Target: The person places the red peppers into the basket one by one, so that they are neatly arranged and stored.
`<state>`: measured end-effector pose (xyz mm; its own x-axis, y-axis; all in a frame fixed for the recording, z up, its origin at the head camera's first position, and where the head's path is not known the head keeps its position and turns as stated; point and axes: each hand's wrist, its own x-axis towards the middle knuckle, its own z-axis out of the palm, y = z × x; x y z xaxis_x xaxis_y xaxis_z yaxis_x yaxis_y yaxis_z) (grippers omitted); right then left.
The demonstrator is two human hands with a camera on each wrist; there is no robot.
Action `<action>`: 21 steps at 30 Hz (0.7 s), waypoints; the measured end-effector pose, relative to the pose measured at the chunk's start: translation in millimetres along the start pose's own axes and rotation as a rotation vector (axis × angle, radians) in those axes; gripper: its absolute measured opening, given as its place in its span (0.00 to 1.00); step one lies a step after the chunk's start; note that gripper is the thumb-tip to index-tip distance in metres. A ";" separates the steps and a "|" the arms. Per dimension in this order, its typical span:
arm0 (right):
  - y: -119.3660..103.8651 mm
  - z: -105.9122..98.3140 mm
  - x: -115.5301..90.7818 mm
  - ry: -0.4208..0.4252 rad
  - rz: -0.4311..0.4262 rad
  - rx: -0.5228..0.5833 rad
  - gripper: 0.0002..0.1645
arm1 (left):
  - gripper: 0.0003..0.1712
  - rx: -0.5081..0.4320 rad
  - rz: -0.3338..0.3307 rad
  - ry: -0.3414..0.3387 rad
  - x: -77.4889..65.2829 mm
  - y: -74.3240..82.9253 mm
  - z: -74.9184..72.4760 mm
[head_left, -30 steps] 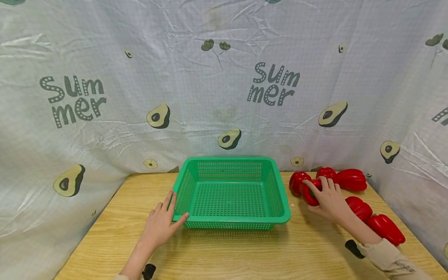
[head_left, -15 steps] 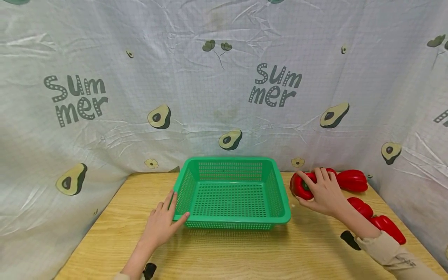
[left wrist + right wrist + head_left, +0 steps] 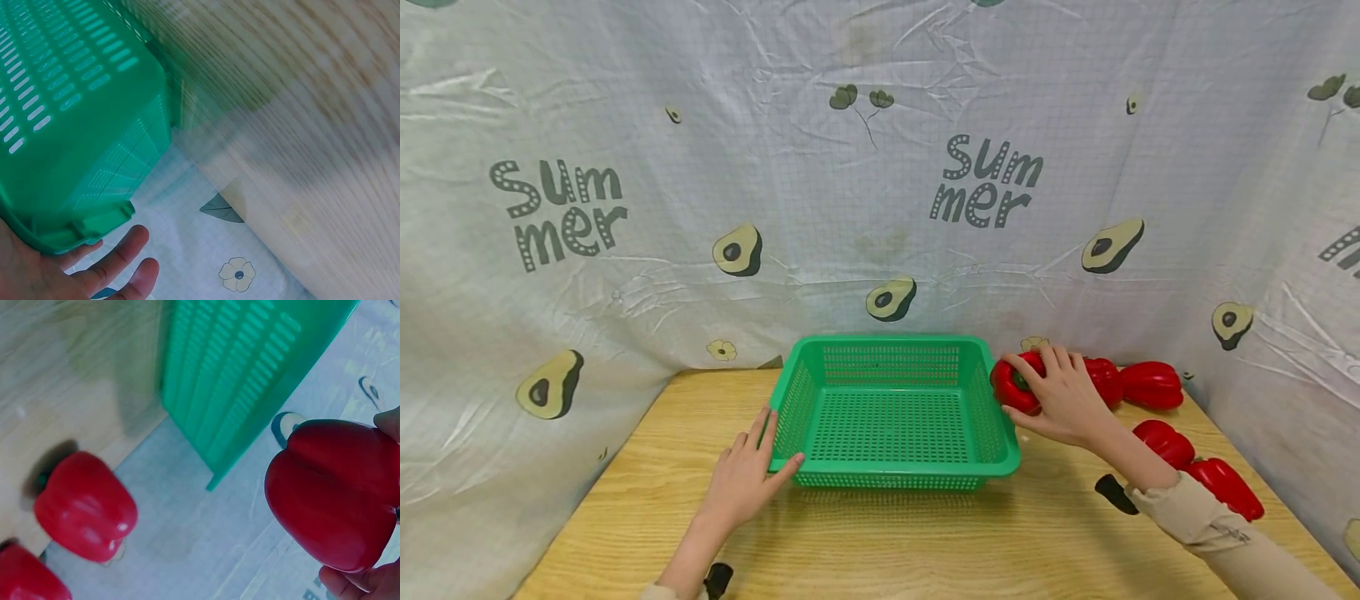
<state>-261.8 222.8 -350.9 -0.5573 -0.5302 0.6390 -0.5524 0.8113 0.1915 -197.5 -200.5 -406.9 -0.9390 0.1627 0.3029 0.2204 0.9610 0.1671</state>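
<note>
My right hand (image 3: pixel 1063 400) holds a red bell pepper (image 3: pixel 1006 387) above the table, beside the right rim of a green plastic basket (image 3: pixel 902 469). In the right wrist view, this glossy bell pepper (image 3: pixel 331 487) is gripped between thumb and fingers at the right edge. My left hand (image 3: pixel 741 483) rests at the basket's near left corner, thumb and fingers spread and mostly straight. From the left wrist view, the fingers of that hand (image 3: pixel 81 275) lie along the basket's rim. The basket's perforated floor holds nothing.
Several more red bell peppers lie to the right on the wooden table (image 3: pixel 880 550), among them one at the back (image 3: pixel 1152 385) and one near the edge (image 3: pixel 1225 487). A patterned cloth (image 3: pixel 820 208) hangs behind and at both sides.
My right hand has raised the bell pepper and carried it left from the other peppers to the basket's right rim. The left hand and the basket have stayed in place.
</note>
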 end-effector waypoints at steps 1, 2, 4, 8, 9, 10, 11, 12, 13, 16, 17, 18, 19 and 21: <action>-1.5 1.5 2.3 0.003 -0.007 0.011 0.38 | 0.45 -0.002 0.000 0.001 0.1 0.1 0.2; -2.7 3.3 4.5 0.007 -0.013 0.016 0.38 | 0.45 -0.002 -0.001 0.001 0.2 0.2 0.5; -4.7 7.6 9.0 0.013 -0.021 0.021 0.38 | 0.45 -0.004 0.000 0.002 0.5 0.3 0.8; -7.6 16.9 17.7 0.022 -0.031 0.027 0.39 | 0.45 -0.011 -0.002 0.002 1.1 0.1 1.3; -8.4 19.1 19.6 0.021 -0.034 0.030 0.40 | 0.45 -0.013 -0.003 0.001 1.2 0.0 1.5; -9.2 21.3 21.2 0.019 -0.036 0.033 0.41 | 0.45 -0.014 -0.005 -0.002 1.2 -0.1 1.7; -10.0 23.5 22.5 0.013 -0.039 0.031 0.42 | 0.45 -0.014 -0.006 -0.002 1.2 -0.2 1.9; -11.0 25.6 23.8 0.005 -0.042 0.033 0.43 | 0.46 -0.015 -0.007 -0.003 1.1 -0.3 2.0; -11.8 27.6 25.0 -0.005 -0.043 0.033 0.43 | 0.46 -0.016 -0.008 -0.004 1.2 -0.5 1.9; -13.5 34.7 28.5 -0.029 -0.049 0.030 0.42 | 0.46 -0.021 -0.012 -0.015 1.2 -0.5 0.9; -13.8 37.1 29.6 -0.035 -0.052 0.029 0.43 | 0.46 -0.024 -0.012 -0.017 1.2 -0.4 0.7; -13.9 39.7 30.5 -0.039 -0.054 0.031 0.44 | 0.45 -0.025 -0.014 -0.021 1.3 -0.5 0.5; -13.8 42.4 31.5 -0.043 -0.057 0.027 0.46 | 0.45 -0.028 -0.015 -0.024 1.4 -0.5 0.6; -13.5 47.4 33.6 -0.044 -0.065 0.023 0.47 | 0.45 -0.032 -0.018 -0.025 1.5 -0.5 1.0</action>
<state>-302.5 182.4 -367.4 -0.5462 -0.5927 0.5920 -0.6021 0.7691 0.2145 -199.3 -200.5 -407.4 -0.9490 0.1515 0.2766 0.2117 0.9561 0.2026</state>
